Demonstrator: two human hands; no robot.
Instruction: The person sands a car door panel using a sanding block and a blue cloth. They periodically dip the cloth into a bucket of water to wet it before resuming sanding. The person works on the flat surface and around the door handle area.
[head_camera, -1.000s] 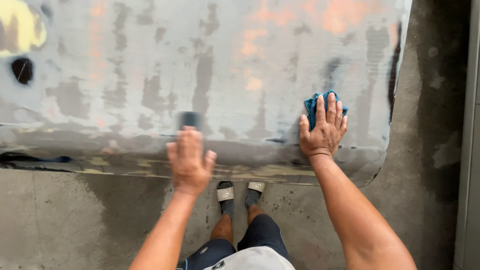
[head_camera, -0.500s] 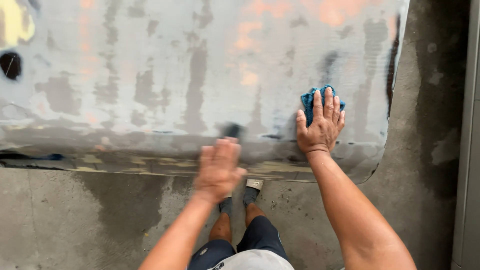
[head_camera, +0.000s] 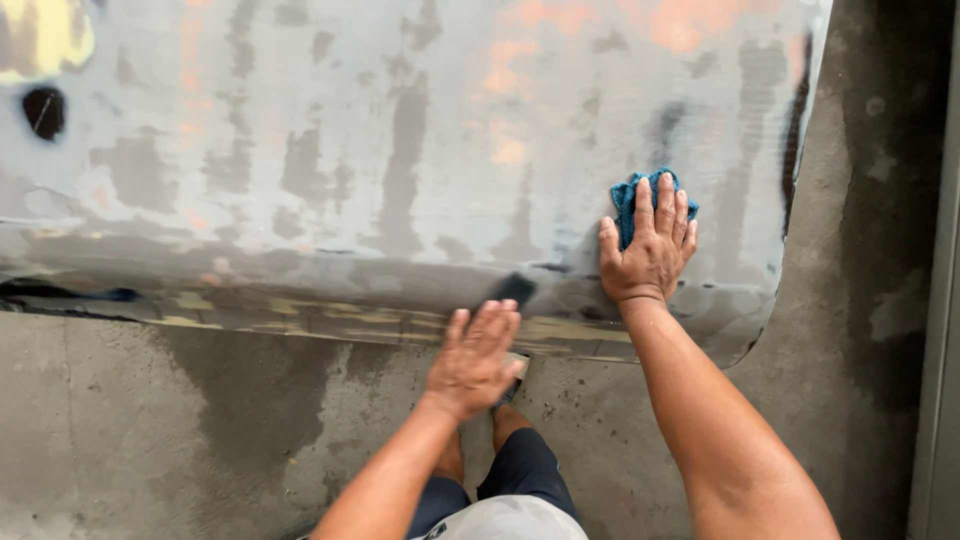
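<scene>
Sanded grey panel (head_camera: 400, 150), a large sheet of bodywork mottled with darker grey, orange and yellow patches, is laid out across the upper part of the head view, with its rounded lower right corner close to the person's legs. A blue cloth (head_camera: 640, 195) is pressed flat against the panel near that corner by the right hand (head_camera: 650, 250); the fingers are spread and extended over the cloth, so the hand is open, pinning the cloth rather than clenching it. Only the upper edge of the cloth is seen beyond the fingertips. To the left of the cloth, at the panel's lower edge, a small dark block (head_camera: 515, 290) is seen just past the fingertips of the left hand (head_camera: 475, 355). The left hand is blurred, with the fingers stretched out together toward the block; whether the block is gripped or merely pushed cannot be told. A dark round hole (head_camera: 42, 110) is seen in the panel far to the left of the cloth. Below the panel's lower edge, a concrete floor (head_camera: 150, 440) with damp darker stains is seen, and a sandalled foot (head_camera: 510, 375) is placed on it just under the panel edge
</scene>
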